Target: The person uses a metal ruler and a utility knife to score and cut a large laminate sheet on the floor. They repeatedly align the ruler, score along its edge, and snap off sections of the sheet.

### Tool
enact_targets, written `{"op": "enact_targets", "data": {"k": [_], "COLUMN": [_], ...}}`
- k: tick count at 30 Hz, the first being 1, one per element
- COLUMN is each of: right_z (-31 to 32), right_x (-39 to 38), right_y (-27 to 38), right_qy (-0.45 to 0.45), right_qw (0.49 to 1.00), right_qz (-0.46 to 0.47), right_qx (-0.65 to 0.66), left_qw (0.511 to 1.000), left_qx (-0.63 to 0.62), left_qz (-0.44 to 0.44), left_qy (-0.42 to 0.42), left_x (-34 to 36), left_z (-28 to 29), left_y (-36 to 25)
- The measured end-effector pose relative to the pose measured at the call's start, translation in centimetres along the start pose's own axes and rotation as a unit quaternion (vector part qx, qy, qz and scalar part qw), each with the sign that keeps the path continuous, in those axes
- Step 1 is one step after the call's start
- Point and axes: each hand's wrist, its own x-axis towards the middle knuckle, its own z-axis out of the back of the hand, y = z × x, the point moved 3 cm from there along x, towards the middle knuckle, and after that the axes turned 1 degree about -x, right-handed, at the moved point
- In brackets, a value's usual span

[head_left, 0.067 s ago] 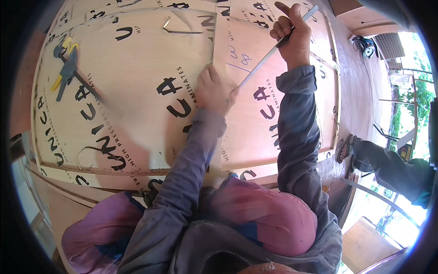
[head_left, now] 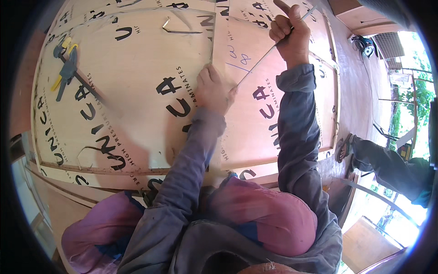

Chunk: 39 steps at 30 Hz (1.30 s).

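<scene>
One thin strip (head_left: 264, 56), slanted over a printed panel (head_left: 150, 55)

We see the right hand (head_left: 294, 39) closed round the upper part of the strip, thumb raised and one finger stretched clear. That wrap, we judge, lets the hand steer the upper end, which juts past the fist. The left hand (head_left: 212, 89) rests on the panel, fingers curled down by the seam (head_left: 213, 45), its thumb near the strip's lower end. It seems set there to steady that end, though we cannot tell whether it pinches the strip. The strip thus spans from one hand to the other.

Beneath, the pale panel carries black lettering, and blue handwritten marks (head_left: 239, 59) sit beside the strip. A clamp (head_left: 68, 68) with yellow parts lies at the left, well apart from both hands, perhaps to leave them room. Farther up lies a thin bent piece (head_left: 166, 25), its kind unclear to us. Pink-clad knees (head_left: 273, 214) crowd the near edge, which probably brings the work within reach.

To the right we make out bare floor, a corded power tool (head_left: 367, 49), another person's sandalled foot (head_left: 345, 148) and bright foliage (head_left: 422, 93) outside.
</scene>
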Motion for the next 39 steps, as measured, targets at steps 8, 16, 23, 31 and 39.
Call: {"op": "enact_targets", "data": {"k": [8,16,23,31,39], "right_z": [-3.1,-6.0,-5.9,-4.6,-0.1], "right_x": [-1.1,-1.8,4.3,9.4,12.8], "right_y": [0.8,-0.7,-3.1,-6.0,-9.4], "right_qy": [0.039,-0.141,-0.034,-0.042,-0.066], "right_qw": [0.991,0.968,0.997,0.997,0.994], "right_qz": [0.127,0.17,0.05,0.009,-0.088], "right_qx": [0.01,-0.115,-0.05,-0.071,-0.024], "left_qw": [0.999,0.998,0.996,0.992,0.996], "left_qx": [0.051,0.055,0.065,0.112,0.07], "left_qz": [0.001,0.026,0.024,0.032,0.047], "left_qy": [-0.004,0.002,-0.054,-0.055,-0.028], "left_x": [0.3,0.9,1.5,2.5,3.0], "left_z": [-0.7,0.0,-1.2,-1.2,-0.8], "left_y": [-0.1,-0.5,-0.2,-0.2,-0.5]}}
